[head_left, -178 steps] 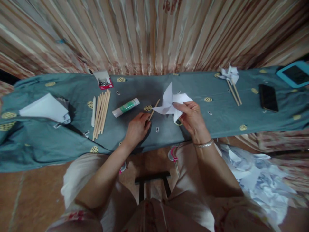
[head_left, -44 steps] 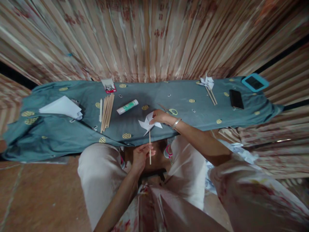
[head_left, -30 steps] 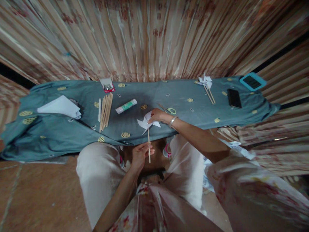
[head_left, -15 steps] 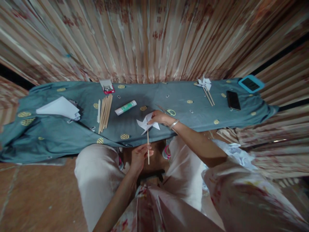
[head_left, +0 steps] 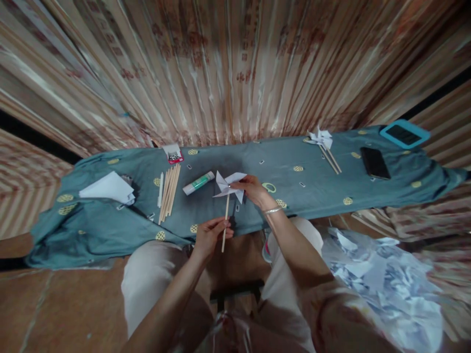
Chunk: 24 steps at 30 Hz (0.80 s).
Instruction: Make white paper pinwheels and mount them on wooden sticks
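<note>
The two hands are apart, one above the other along a single piece: the left hand (head_left: 208, 238) pinches the wooden stick (head_left: 227, 207) low on its shaft, while the right hand (head_left: 255, 190) grips the white paper pinwheel (head_left: 235, 178) near its centre, thumb by a small shiny spot that may be a pin; the pinwheel sits at the stick's top end, just above the near part of the table (head_left: 279, 157), and the stick's lower end sticks out below the left fingers, past the table's edge; the split grip probably steadies the thin shaft while the light folded blades are kept from turning; the blades look crisp and pointed, the stick smooth, pale and round; spare sticks (head_left: 170, 193) lie side by side to the left, likely for easy reach, near a glue stick (head_left: 198, 183) with a green label and an open red-and-white box (head_left: 173, 155) of small metal pieces; folded white paper (head_left: 106, 189) lies farther left on the wrinkled, pineapple-printed cloth (head_left: 110, 225); two pinwheels on sticks (head_left: 321, 139) rest well apart to the right, perhaps to spare their delicate blades from being crushed.
</note>
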Each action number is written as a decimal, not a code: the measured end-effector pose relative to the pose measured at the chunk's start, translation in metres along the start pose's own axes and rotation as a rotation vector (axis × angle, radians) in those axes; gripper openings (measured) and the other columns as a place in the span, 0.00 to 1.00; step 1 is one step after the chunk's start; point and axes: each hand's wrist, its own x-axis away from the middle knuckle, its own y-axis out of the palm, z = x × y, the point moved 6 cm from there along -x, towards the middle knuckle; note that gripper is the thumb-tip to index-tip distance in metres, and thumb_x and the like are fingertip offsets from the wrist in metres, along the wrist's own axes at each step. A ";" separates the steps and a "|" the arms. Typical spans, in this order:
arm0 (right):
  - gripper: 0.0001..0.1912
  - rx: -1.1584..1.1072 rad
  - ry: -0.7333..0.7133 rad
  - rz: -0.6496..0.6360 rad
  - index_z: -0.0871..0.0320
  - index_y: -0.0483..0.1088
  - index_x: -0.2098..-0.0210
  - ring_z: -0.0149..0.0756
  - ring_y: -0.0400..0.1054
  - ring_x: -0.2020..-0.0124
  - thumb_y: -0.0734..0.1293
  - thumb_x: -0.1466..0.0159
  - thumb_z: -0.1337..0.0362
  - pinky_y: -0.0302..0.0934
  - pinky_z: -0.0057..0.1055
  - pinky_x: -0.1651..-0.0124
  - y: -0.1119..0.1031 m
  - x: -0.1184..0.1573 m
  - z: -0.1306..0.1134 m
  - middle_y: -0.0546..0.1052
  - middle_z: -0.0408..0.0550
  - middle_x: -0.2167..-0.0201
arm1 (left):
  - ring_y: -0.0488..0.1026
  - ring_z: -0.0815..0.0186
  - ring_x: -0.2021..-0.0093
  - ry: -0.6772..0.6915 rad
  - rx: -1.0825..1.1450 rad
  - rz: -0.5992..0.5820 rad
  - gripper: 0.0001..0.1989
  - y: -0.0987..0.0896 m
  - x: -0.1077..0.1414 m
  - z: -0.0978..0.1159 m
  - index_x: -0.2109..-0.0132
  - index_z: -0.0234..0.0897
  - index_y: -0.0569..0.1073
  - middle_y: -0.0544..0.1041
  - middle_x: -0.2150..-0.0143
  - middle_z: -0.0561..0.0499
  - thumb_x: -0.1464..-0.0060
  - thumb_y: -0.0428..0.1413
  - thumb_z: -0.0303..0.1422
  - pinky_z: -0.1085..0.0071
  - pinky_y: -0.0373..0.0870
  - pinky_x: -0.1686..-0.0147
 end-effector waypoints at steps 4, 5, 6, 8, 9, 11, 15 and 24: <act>0.16 -0.069 -0.053 0.035 0.59 0.78 0.72 0.34 0.73 0.70 0.80 0.59 0.62 0.69 0.34 0.59 -0.005 -0.012 -0.006 0.81 0.45 0.72 | 0.76 0.67 0.79 0.012 -0.045 -0.036 0.25 0.007 -0.014 0.013 0.68 0.30 0.81 0.80 0.75 0.48 0.76 0.76 0.39 0.71 0.76 0.75; 0.15 -0.081 -0.059 0.040 0.59 0.78 0.72 0.35 0.74 0.69 0.80 0.58 0.62 0.69 0.34 0.58 -0.007 -0.015 -0.007 0.81 0.46 0.72 | 0.76 0.67 0.79 0.013 -0.056 -0.043 0.25 0.009 -0.018 0.014 0.68 0.30 0.81 0.80 0.75 0.48 0.76 0.76 0.39 0.71 0.76 0.75; 0.15 -0.092 -0.063 0.045 0.59 0.78 0.71 0.35 0.74 0.68 0.80 0.58 0.63 0.70 0.35 0.58 -0.007 -0.017 -0.008 0.82 0.46 0.71 | 0.76 0.67 0.79 0.014 -0.065 -0.045 0.24 0.010 -0.021 0.016 0.68 0.30 0.81 0.80 0.75 0.49 0.75 0.75 0.39 0.71 0.76 0.75; 0.15 -0.109 -0.068 0.049 0.59 0.79 0.70 0.36 0.75 0.67 0.80 0.57 0.63 0.70 0.35 0.56 -0.008 -0.020 -0.009 0.82 0.47 0.70 | 0.76 0.67 0.79 0.014 -0.079 -0.042 0.24 0.012 -0.027 0.018 0.68 0.30 0.81 0.80 0.75 0.49 0.74 0.75 0.38 0.71 0.77 0.75; 0.15 -0.116 -0.068 0.052 0.59 0.79 0.70 0.37 0.76 0.66 0.80 0.56 0.63 0.71 0.35 0.56 -0.008 -0.022 -0.009 0.82 0.47 0.70 | 0.76 0.68 0.80 0.014 -0.083 -0.040 0.23 0.014 -0.029 0.020 0.67 0.31 0.81 0.80 0.75 0.50 0.74 0.75 0.38 0.71 0.77 0.74; 0.15 -0.130 -0.069 0.061 0.59 0.79 0.69 0.37 0.76 0.65 0.80 0.55 0.63 0.71 0.35 0.57 -0.009 -0.025 -0.012 0.82 0.47 0.70 | 0.76 0.68 0.80 0.016 -0.077 -0.044 0.23 0.017 -0.035 0.023 0.67 0.30 0.81 0.80 0.75 0.50 0.73 0.75 0.37 0.71 0.77 0.74; 0.14 -0.168 -0.073 0.103 0.57 0.76 0.71 0.36 0.75 0.68 0.80 0.54 0.61 0.71 0.32 0.64 -0.013 -0.028 -0.021 0.81 0.44 0.72 | 0.76 0.68 0.79 0.026 -0.053 -0.073 0.23 0.027 -0.046 0.031 0.67 0.30 0.81 0.80 0.75 0.49 0.73 0.75 0.36 0.73 0.76 0.74; 0.16 -0.175 -0.021 0.138 0.58 0.75 0.72 0.27 0.70 0.74 0.81 0.55 0.61 0.66 0.24 0.71 -0.010 -0.020 -0.027 0.79 0.40 0.75 | 0.76 0.69 0.79 0.040 -0.050 -0.076 0.24 0.031 -0.060 0.030 0.66 0.30 0.81 0.80 0.74 0.49 0.72 0.75 0.38 0.73 0.77 0.74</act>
